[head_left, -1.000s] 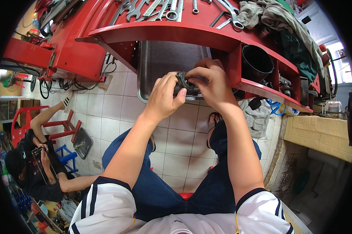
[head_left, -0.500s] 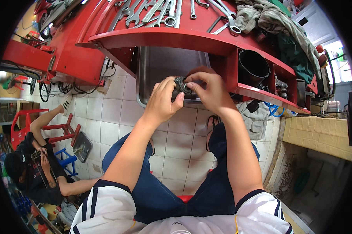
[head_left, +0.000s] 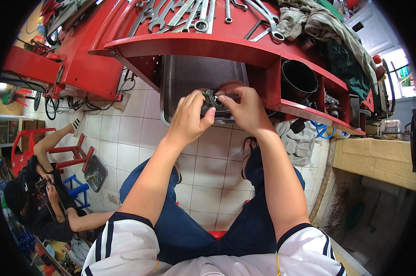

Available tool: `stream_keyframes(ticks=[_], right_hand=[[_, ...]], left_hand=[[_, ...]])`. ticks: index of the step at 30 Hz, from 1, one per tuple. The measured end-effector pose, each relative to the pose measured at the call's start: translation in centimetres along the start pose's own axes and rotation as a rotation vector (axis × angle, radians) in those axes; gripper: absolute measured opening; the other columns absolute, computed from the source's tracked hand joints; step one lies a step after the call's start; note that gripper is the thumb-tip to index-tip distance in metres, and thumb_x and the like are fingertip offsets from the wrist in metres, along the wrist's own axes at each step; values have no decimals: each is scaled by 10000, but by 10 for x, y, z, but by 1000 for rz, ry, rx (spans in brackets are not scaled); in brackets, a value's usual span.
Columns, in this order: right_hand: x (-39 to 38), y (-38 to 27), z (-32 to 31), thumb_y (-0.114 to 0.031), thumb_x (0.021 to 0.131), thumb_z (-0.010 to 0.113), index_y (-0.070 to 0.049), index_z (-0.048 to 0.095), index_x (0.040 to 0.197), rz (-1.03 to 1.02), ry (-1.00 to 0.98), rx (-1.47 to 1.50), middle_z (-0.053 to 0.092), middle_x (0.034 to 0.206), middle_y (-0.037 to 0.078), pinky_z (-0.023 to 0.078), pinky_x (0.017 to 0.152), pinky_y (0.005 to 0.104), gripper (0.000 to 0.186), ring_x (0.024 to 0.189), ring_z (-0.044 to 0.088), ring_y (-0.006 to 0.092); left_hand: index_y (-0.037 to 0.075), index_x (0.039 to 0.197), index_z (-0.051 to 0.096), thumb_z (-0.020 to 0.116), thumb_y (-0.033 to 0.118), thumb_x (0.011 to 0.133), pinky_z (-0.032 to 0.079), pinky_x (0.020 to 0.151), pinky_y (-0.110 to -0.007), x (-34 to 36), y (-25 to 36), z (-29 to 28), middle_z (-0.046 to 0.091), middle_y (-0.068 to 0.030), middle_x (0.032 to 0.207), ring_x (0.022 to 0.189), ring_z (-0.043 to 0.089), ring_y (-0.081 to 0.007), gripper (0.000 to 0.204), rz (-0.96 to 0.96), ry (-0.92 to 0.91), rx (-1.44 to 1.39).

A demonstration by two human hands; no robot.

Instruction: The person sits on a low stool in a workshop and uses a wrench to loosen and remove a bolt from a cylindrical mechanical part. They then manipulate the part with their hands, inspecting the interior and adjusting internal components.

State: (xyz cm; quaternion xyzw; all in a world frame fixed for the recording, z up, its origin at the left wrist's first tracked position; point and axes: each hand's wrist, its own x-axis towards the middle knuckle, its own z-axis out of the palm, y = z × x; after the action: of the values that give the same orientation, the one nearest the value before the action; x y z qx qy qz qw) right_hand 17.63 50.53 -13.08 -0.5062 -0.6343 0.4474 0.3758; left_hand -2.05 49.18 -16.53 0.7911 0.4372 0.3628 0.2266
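Observation:
A small, dark, greasy metal part with a ring-like rim [head_left: 212, 99] is held between my hands, above the near edge of a metal tray [head_left: 169, 99]. My left hand [head_left: 188, 117] is closed round its left side, with the thumb near its lower edge. From the right, my right hand [head_left: 245, 108] pinches at the part with thumb and forefinger; a small light spot shows by the thumb tip. My fingers hide much of the part, and its exact kind is not clear.
Several wrenches [head_left: 201, 24] lie on the red bench [head_left: 217, 41] ahead. A black bucket [head_left: 300, 78] sits in its right compartment, with rags [head_left: 327, 27] above. At left, a seated person [head_left: 46, 198] holds a phone near a red stool [head_left: 74, 149]. A cardboard box [head_left: 378, 158] is at right.
Both hands and the metal part have shifted very slightly left. The part's rim now faces me a little more, and my right thumb and forefinger have moved a little on it.

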Motion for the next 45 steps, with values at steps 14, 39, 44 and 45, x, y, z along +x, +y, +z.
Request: stream_keyframes(ticks=[14,39,44,45], right_hand=[[-2,0,8,-210,930,732,7,693,1128,449,-22,600,702,1091,87,565,873,335,296,1012,672,183],[-3,-9,-6,-330,928,700,-32,675,1173,622,-323,835,662,1199,70,580,966,403,387,1164,622,191],[-3,-2,2,-271,931,679,-39,674,1137,595,-332,1026,639,1130,65,575,973,411,311,1064,613,172],[-3,-2,3,-260,931,675,-42,675,1128,598,-321,1053,633,1121,64,568,980,417,293,1053,607,171]], left_hand=[[-23,1146,584,650,345,893,443,904,-431,1,-2,-1,627,-175,1187,1061,601,-359,451,127,45,195],[9,1168,610,640,358,903,462,911,-417,5,6,-7,660,-127,1235,1081,642,-311,439,284,149,167],[8,1174,613,614,392,932,462,913,-413,6,8,-6,660,-124,1250,1087,642,-307,453,300,182,139],[8,1175,613,609,400,937,463,912,-413,6,8,-6,659,-124,1250,1086,642,-307,458,298,186,139]])
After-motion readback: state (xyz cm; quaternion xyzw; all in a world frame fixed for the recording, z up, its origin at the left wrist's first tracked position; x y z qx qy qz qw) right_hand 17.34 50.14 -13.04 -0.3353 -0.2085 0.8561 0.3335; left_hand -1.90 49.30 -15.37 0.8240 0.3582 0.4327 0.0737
